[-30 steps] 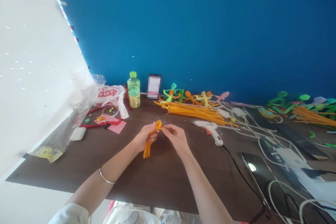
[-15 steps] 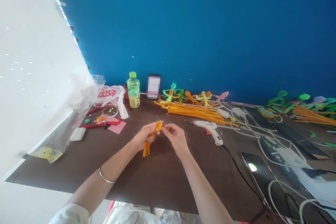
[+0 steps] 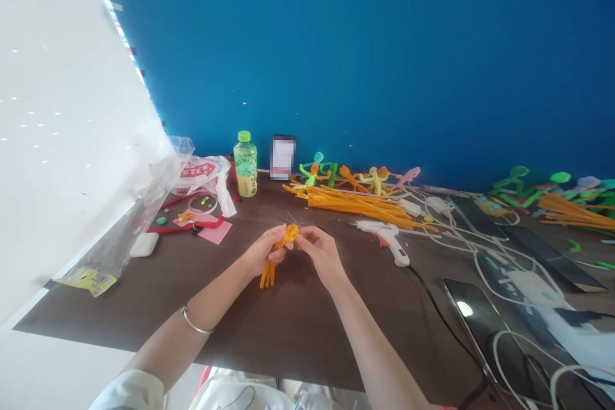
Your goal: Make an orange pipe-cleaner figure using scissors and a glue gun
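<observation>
My left hand (image 3: 267, 250) is closed round an orange pipe-cleaner figure (image 3: 291, 234), whose coiled, rounded top sticks up above the fingers. Several orange strands hang down below that palm. On the coil's right side, my right hand (image 3: 317, 250) pinches at its edge with thumb and forefinger; any strand between those fingertips is too small to make out. Both hands are held over the middle of the dark brown table (image 3: 230, 333). Thin dark wires or tool tips show just behind the coil.
A bundle of orange pipe cleaners (image 3: 355, 205) and small figures lie behind. A white glue gun (image 3: 389, 240) and a phone (image 3: 480, 327) are on the right, among cables. Leftward are a green-capped bottle (image 3: 246, 166), plastic bags and a white case (image 3: 144, 245).
The coiled top has turned a little, so its round opening shows more. My right fingers have shifted slightly along its edge. The view has moved very slightly.
</observation>
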A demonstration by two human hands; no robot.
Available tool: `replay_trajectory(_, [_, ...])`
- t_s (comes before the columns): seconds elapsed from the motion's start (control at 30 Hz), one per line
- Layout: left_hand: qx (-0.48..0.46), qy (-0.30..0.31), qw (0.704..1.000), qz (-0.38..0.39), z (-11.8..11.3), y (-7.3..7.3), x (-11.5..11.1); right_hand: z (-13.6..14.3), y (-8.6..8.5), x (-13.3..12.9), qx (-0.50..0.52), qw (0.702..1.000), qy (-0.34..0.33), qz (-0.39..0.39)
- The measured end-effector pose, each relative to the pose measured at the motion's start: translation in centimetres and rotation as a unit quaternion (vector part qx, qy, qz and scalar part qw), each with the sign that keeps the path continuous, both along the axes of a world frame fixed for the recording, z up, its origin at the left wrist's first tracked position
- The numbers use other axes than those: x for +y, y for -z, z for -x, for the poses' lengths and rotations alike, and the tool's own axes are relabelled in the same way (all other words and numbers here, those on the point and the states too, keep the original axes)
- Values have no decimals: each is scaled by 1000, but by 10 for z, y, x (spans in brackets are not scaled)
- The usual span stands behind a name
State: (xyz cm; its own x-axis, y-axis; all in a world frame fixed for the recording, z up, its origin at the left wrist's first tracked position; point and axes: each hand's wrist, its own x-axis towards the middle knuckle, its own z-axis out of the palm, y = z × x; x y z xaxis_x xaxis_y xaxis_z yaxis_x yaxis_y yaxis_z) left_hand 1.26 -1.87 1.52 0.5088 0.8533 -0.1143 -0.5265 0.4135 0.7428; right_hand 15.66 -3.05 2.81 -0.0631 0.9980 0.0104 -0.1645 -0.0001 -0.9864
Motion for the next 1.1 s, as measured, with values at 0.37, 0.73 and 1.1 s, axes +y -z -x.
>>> replay_trajectory(0.37, [38, 69, 997, 24, 1, -3, -2, 0, 5, 1, 39, 998, -55, -12])
replay_trajectory(0.73, [110, -105, 986, -64, -7, -8, -7, 3, 2, -2, -37, 997, 45, -54])
replay_trajectory(1.1, [65, -110, 990, -52, -8, -6, -5, 3, -4, -5, -92, 991, 47, -82])
